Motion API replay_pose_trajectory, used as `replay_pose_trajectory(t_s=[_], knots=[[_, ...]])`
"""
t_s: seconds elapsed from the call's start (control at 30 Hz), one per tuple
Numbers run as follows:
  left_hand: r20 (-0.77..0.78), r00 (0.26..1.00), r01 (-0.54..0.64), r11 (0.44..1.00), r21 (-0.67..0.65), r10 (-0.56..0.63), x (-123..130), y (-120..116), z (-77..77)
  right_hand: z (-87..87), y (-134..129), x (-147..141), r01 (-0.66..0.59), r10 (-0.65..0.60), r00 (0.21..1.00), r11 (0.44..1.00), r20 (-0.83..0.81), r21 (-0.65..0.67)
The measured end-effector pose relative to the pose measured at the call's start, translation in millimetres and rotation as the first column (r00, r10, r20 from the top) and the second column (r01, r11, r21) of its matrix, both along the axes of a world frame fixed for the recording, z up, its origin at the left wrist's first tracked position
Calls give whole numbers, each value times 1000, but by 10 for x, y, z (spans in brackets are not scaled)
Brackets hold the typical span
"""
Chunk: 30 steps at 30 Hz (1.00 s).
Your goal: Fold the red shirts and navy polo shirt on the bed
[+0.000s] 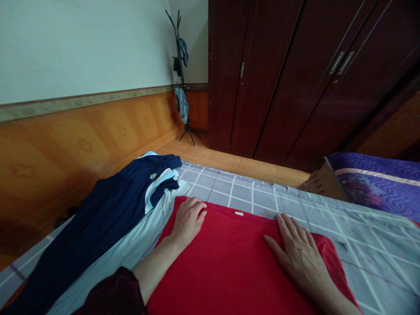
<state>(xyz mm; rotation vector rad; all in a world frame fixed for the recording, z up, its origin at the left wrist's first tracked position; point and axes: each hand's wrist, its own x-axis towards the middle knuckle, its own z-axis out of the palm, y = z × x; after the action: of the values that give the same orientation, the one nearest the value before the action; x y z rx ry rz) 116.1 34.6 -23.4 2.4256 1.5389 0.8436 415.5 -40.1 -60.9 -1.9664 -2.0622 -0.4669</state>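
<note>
A red T-shirt (229, 262) lies spread on the bed, its neckline with a small white label (239, 213) toward the far side. My left hand (188, 221) rests on the shirt's far left shoulder, fingers loosely bent over the cloth and thumb a little apart. Flat on the far right shoulder lies my right hand (300, 253), fingers stretched out and thumb spread from them. The shirt's right sleeve (331, 256) shows beyond that hand. Neither hand lifts the fabric.
Dark navy and pale clothes (108, 210) lie piled along the left of the checkered bed sheet (262, 192). Beyond stand a coat rack (181, 78) and a dark wooden wardrobe (278, 78). A purple-covered piece (377, 179) is at right. The tiled wall (98, 131) runs along the left.
</note>
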Motion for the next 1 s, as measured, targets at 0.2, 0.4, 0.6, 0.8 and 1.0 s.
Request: replay_pose_trajectory(t_s=[0.2,0.4,0.6,0.8,1.0], knots=[[-150,988,29,1000,-7,-29,6,-18,9,20,15,18,0,0,998,1000,-58,-7],[-206,979,5,1000,6,-4,24,-40,14,103,53,72,-9,15,980,999,-198,30],[-185,982,48,998,39,-40,37,-51,15,219,35,53,-8,38,981,988,-192,155],[-188,979,81,996,33,-73,30,-28,-14,195,34,54,-15,27,988,997,-150,81],[-243,968,70,997,26,-62,48,-43,7,245,28,37,25,-21,993,999,-120,25]])
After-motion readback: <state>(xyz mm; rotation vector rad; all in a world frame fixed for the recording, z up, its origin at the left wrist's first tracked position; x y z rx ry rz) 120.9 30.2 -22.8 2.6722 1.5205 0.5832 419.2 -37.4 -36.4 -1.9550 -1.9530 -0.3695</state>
